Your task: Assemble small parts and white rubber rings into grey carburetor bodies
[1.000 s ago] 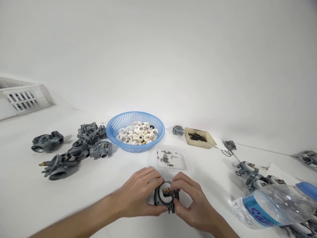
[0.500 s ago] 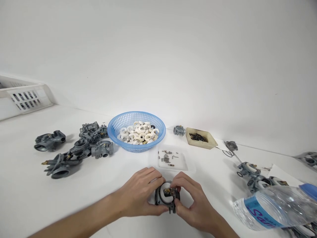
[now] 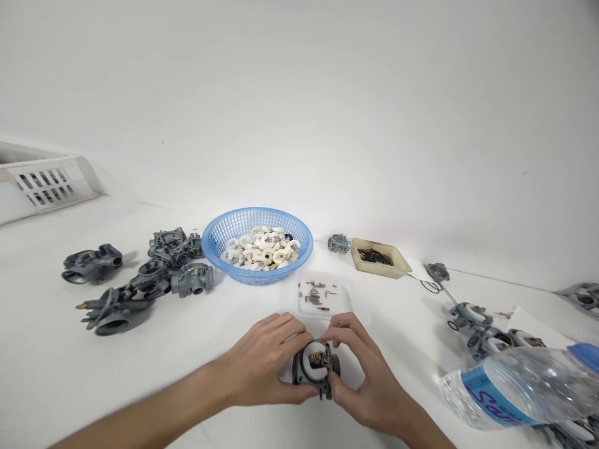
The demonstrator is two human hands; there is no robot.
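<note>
A grey metal carburetor [image 3: 306, 379], with a white ring-shaped float [image 3: 307, 362] and brass parts in its open face, rests on the table in front of me. My left hand [image 3: 269, 362] grips its left side, fingers over the far edge and thumb along the near edge. At the right side, the thumb of my right hand [image 3: 365, 374] presses on the body while its bent fingers reach to the far rim. Any small part between the right fingertips is too small to make out. Just beyond lies a shallow clear tray [image 3: 337, 304] of tiny metal pins.
A blue basket [image 3: 213, 262] holds white floats. Several carburetors [image 3: 191, 280] lie left; others [image 3: 470, 317] sit right, near a clear water bottle [image 3: 538, 380]. A cream tray [image 3: 397, 265] holds black rubber rings. One carburetor [image 3: 339, 243] stands by the wall. A white crate [image 3: 56, 181] is far left.
The fingers of my right hand have lifted slightly away from the float and sit at the carburetor's far rim. My left hand keeps its hold, and the carburetor stays in place.
</note>
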